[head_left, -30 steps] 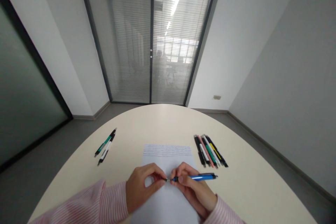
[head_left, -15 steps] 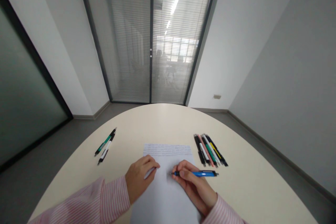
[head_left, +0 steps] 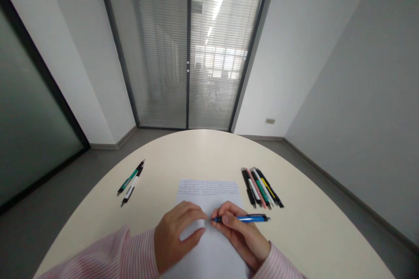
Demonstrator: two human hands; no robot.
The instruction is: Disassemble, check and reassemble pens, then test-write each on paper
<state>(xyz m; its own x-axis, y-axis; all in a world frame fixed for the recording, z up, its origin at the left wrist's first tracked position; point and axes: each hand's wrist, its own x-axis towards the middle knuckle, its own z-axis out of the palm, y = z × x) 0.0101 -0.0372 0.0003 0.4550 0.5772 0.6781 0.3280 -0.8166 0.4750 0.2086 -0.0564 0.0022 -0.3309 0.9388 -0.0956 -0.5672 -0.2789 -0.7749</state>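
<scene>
A blue pen (head_left: 252, 218) with a black grip lies nearly level across my right hand (head_left: 240, 231), held between thumb and fingers, its tip pointing left. My left hand (head_left: 180, 231) reaches in from the left with thumb and index finger apart, the fingertips close to the pen's tip. Whether they touch it I cannot tell. Both hands are over a white sheet of paper (head_left: 209, 253). Rows of handwriting cross the top of that sheet, and the part below is blank where it shows.
Several pens (head_left: 262, 187) in black, white, pink, green and yellow lie side by side at the right. On the left lie a green-and-black pen (head_left: 131, 177) and a white-and-black pen (head_left: 132, 186). The round cream table (head_left: 203, 152) has a curved far edge, with a glass partition (head_left: 188, 96) beyond.
My left hand has moved right toward the pen's tip, and its thumb and index finger have spread apart. The right hand keeps the pen and has barely shifted.
</scene>
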